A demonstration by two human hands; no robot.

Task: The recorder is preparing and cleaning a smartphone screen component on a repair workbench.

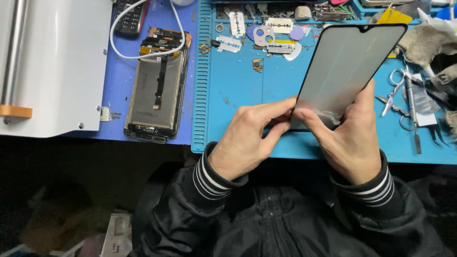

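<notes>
A thin phone screen glass [350, 66] with a black border and a notch at its top is held tilted above the blue work mat [238, 95]. My right hand [350, 140] grips its lower right edge, thumb pressed on a whitish smear near the bottom. My left hand [250, 138] pinches the lower left corner with thumb and fingers. Both wrists wear black sleeves with white stripes.
An opened phone body [157, 90] lies face down on the blue pad at left, under a white cable [143, 52]. Razor blades [235, 26] and small parts sit at the mat's top. Scissors [395, 93] and tweezers lie right. A white machine [57, 66] stands far left.
</notes>
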